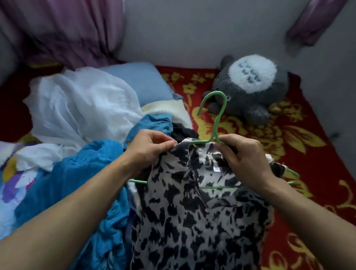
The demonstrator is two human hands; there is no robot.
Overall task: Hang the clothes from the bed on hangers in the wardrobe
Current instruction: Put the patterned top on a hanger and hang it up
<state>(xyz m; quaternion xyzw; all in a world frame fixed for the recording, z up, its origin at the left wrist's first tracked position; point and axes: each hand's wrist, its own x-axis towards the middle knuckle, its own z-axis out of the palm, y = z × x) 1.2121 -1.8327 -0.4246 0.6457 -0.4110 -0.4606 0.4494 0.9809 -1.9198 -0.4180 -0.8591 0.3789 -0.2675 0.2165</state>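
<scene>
Over the bed [314, 162], with its red cover patterned in yellow flowers, both hands hold a black-and-white spotted garment [196, 220] on a green hanger [216, 119]. The left hand [149, 147] pinches the garment's neckline edge between thumb and fingertips. The right hand [243, 158] has its fingers curled round the hanger's shoulder just below the hook, with cloth gathered under them. The hanger's bar shows through the neck opening and its ends stick out at both sides. A small white tag [216, 169] sits inside the neck, its writing too small to read. A blue garment [75, 181] and a white cloth [83, 107] lie heaped to the left, and a grey plush toy [250, 87] sits by the wall.
</scene>
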